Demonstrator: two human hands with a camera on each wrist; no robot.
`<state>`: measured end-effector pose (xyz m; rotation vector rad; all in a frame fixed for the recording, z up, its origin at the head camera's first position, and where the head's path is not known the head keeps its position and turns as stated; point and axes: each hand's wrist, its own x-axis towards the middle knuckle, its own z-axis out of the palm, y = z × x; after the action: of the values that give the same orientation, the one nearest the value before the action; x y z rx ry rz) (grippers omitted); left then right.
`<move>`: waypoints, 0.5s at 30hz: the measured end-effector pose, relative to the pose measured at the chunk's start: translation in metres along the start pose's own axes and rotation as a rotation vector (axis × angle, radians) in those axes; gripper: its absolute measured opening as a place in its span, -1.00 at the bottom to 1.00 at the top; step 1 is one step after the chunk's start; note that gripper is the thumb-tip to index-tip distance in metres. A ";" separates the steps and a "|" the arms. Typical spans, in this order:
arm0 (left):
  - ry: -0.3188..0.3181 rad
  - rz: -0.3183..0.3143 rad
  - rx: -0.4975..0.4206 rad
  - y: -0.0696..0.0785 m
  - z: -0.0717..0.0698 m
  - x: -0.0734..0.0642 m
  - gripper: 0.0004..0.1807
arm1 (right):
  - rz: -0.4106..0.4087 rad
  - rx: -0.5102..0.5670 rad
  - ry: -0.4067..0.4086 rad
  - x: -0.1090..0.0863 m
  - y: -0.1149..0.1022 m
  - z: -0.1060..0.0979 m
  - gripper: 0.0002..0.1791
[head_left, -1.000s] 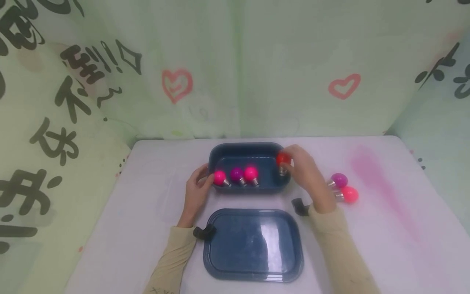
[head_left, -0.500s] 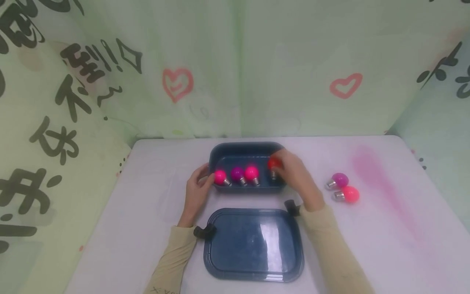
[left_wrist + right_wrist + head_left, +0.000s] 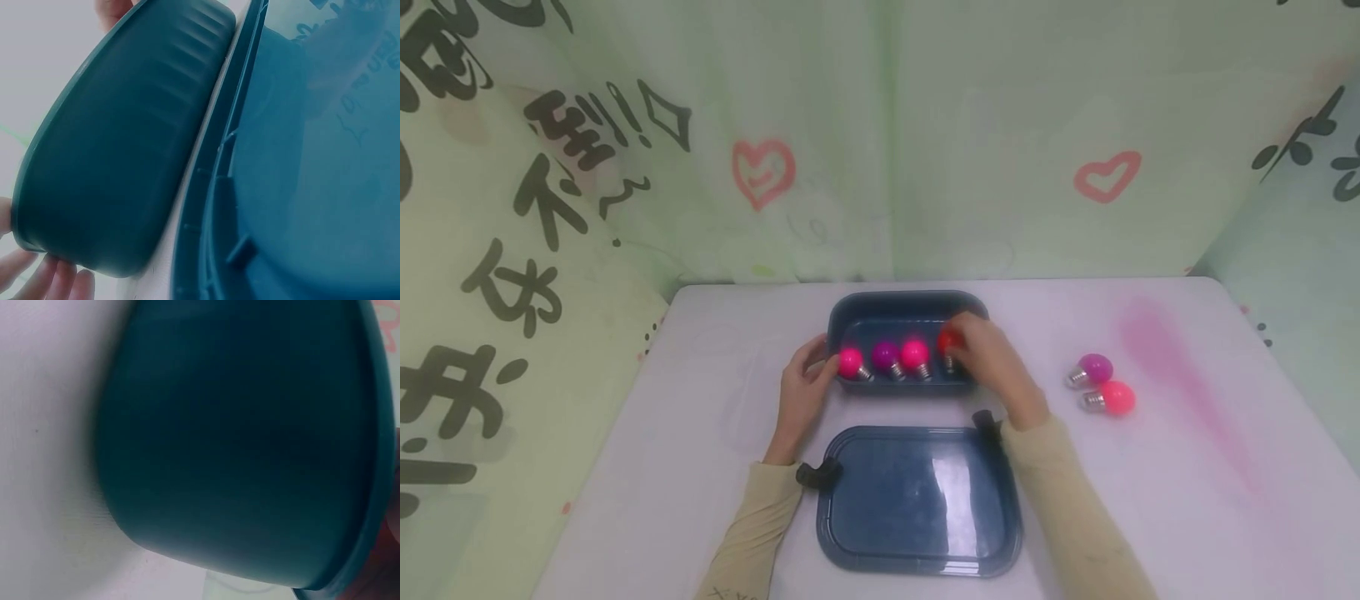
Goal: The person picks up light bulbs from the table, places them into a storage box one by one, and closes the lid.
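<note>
A dark blue rectangular box (image 3: 910, 303) stands toward the back of the table. At its left end my left hand (image 3: 802, 392) grips the rim, thumb on top; in the left wrist view several fingertips (image 3: 59, 278) press the outer wall (image 3: 106, 162). My right hand (image 3: 992, 354) reaches over the front right rim and pinches a red light bulb (image 3: 948, 342), its metal base pointing down inside the box. Left of it lie a pink bulb (image 3: 915, 355), a purple bulb (image 3: 886, 356) and another pink bulb (image 3: 850, 362). The right wrist view is mostly the box's outer wall (image 3: 244, 450).
In front of the box a matching blue lid (image 3: 910, 500) lies flat, under both wrists' black straps. To the right, a purple bulb (image 3: 1093, 367) and a coral-pink bulb (image 3: 1117, 398) lie side by side on the white table (image 3: 1180, 500). A pale green curtain (image 3: 925, 167) hangs behind.
My right hand has carried the red bulb leftward and a little lower, from the box's right end to beside the pink bulb. The left hand has kept its grip on the box.
</note>
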<state>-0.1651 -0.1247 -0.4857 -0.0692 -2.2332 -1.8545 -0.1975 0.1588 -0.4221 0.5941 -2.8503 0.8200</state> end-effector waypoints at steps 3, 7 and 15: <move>0.002 -0.002 0.002 0.000 0.000 0.000 -0.48 | 0.004 -0.011 -0.009 0.000 0.000 0.002 -0.69; -0.007 -0.016 -0.005 0.000 0.000 0.000 -0.48 | 0.011 -0.022 -0.024 0.002 0.000 0.004 -0.70; -0.034 -0.037 -0.008 0.019 -0.001 -0.003 -0.47 | 0.015 -0.020 -0.057 0.004 -0.001 0.005 -0.71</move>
<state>-0.1585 -0.1220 -0.4682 -0.0622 -2.2642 -1.8954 -0.2003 0.1539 -0.4253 0.6034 -2.9145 0.7877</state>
